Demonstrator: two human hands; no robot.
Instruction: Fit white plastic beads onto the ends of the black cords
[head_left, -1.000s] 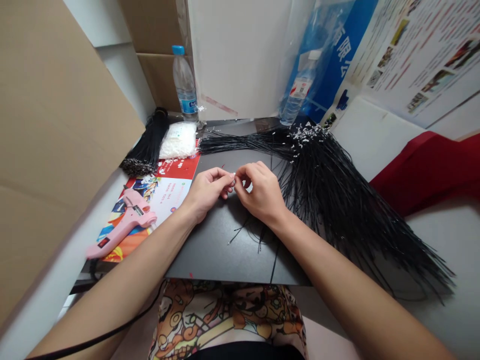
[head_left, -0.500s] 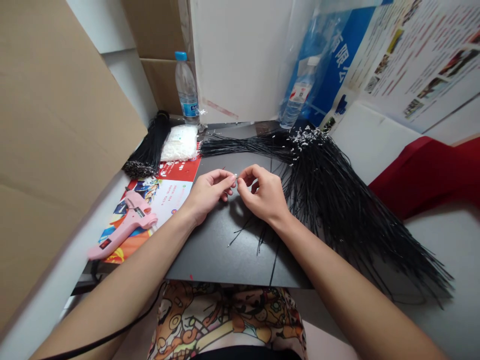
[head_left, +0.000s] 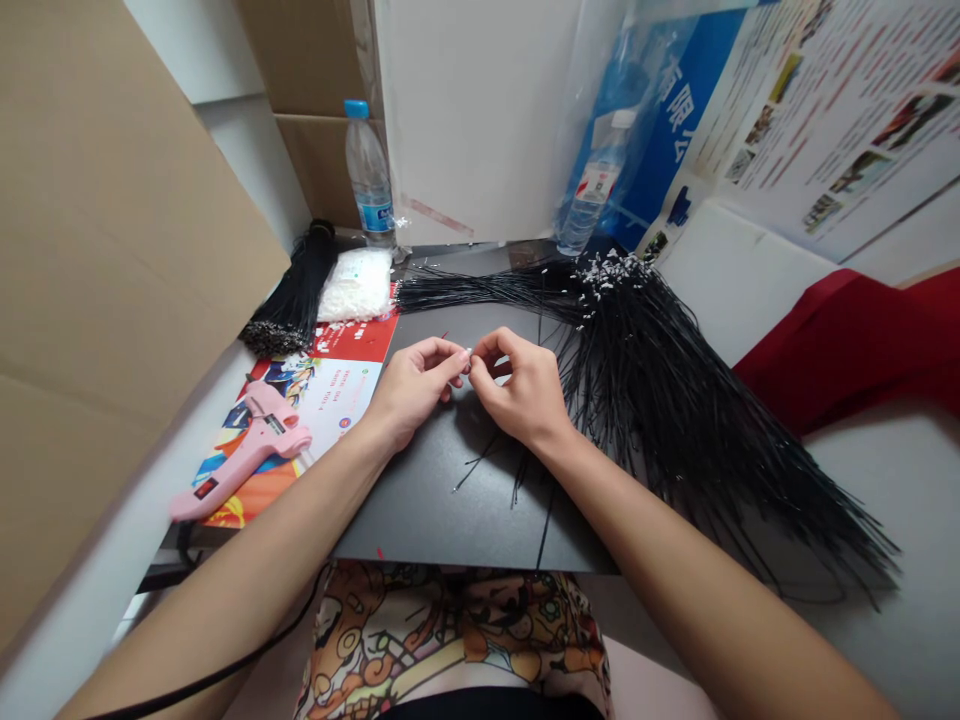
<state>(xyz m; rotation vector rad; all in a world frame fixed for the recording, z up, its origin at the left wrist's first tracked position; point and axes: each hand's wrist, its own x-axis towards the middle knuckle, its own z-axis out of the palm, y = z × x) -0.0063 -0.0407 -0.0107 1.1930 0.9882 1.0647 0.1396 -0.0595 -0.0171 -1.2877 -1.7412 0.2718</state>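
Over the middle of the dark table, my left hand (head_left: 424, 385) and my right hand (head_left: 523, 385) meet at the fingertips. Both are closed in a pinch. A tiny white piece (head_left: 469, 352) shows between the fingertips; the rest of what they hold is hidden or too small to make out. To the right of my right hand spreads a large bundle of black cords (head_left: 675, 390), with small white tips at its upper end. More black cords (head_left: 487, 290) lie straight across the table behind my hands. A few loose cord ends (head_left: 517, 480) rest below my right hand.
On the left, a pink glue gun (head_left: 262, 440) lies on a colourful printed sheet (head_left: 330, 390). Behind it are a bag of white pieces (head_left: 358, 283) and another black cord bundle (head_left: 296, 290). Two plastic bottles (head_left: 369, 180) stand at the back. Cardboard (head_left: 112, 250) closes off the left.
My right fingertips have come closer to the left ones and now touch or nearly touch them at the white piece. The whole view has shifted slightly.
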